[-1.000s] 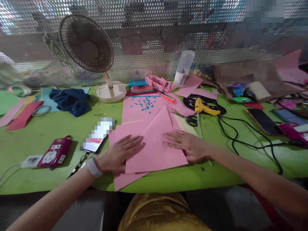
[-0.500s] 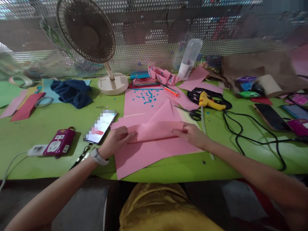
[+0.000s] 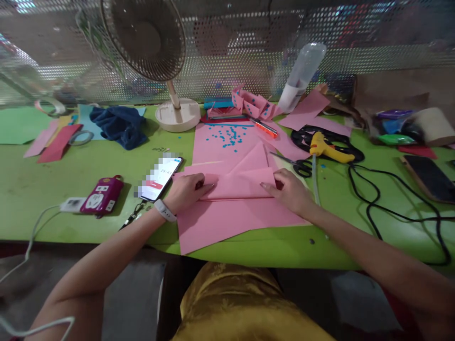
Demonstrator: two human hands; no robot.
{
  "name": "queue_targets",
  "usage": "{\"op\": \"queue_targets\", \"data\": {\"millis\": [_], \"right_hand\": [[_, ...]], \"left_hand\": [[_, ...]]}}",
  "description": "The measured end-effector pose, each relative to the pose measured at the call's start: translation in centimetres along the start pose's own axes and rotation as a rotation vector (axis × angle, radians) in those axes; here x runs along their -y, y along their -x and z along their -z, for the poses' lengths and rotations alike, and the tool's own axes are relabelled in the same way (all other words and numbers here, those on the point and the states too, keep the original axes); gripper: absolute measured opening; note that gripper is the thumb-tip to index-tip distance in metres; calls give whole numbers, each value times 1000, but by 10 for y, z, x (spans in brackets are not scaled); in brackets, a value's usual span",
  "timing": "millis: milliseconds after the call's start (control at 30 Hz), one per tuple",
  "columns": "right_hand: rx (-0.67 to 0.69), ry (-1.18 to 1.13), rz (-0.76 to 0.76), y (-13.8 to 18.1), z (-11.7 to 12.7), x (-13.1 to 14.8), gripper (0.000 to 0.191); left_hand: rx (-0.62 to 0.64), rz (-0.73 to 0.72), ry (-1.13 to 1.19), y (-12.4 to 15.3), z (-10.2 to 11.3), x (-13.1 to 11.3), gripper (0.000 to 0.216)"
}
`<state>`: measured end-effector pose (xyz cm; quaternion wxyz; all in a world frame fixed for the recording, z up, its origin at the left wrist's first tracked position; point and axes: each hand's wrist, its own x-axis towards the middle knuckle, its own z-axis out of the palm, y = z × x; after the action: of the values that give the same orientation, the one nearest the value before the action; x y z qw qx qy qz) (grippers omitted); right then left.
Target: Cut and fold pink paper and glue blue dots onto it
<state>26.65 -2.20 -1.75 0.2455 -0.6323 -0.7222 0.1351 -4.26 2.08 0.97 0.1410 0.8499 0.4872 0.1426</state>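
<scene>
A pink paper sheet (image 3: 234, 215) lies on the green table (image 3: 88, 170) in front of me, its near part folded up into a flap (image 3: 241, 186). My left hand (image 3: 186, 191) pinches the flap's left end, fingers curled on the paper. At the flap's right end my right hand (image 3: 289, 189) presses and grips it. Behind lies another pink sheet (image 3: 227, 142) strewn with several small blue dots.
A phone (image 3: 159, 178) lies left of my left hand, a magenta power bank (image 3: 102, 195) further left. Scissors (image 3: 295, 163), a yellow glue gun (image 3: 325, 148) and black cables (image 3: 384, 194) lie to the right. A fan (image 3: 156, 47), blue cloth (image 3: 119, 125) and bottle (image 3: 300, 76) stand behind.
A second ago both hands lay flat on the pink sheet. They have since lifted its near edge and folded it away from me, and now hold the flap down by its ends.
</scene>
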Motion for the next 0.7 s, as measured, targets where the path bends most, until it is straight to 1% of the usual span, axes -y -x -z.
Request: {"op": "queue_targets", "data": {"millis": [200,233,300,333,367,400,433,500,567,633,700], "right_hand": [[-34,33,28,-1,-2,0,35],[-39,39,29,-1,-2,0,37],[-42,41,32,-2,-1,1,39],[-43,39,32,-2,-1,2,39],[-43,39,32,-2,-1,2,39],[-41,40,32,-2,-1,2,38],[-40,42,31,-2,-1,2,37],[-43,48,32,-2,-1,2,36],[-51,49,40,-3,-1,2,36],[-55,45,39,-3,-1,3,36],[-48,36,22,-4,1,4,37]], "left_hand": [[-37,62,29,2,-4,3,30],[-49,67,39,2,-3,3,31],[-147,45,21,4,2,2,40],[-246,18,-21,5,6,-1,43],[-390,-34,-89,7,10,-5,44],[-460,-121,-146,10,13,-11,43],[-457,-233,-193,13,15,-18,45],[-350,-438,-274,18,13,-34,51],[-170,-602,-306,20,3,-47,61],[-53,-635,-304,19,-12,-54,76],[41,-636,-296,17,-24,-54,82]]}}
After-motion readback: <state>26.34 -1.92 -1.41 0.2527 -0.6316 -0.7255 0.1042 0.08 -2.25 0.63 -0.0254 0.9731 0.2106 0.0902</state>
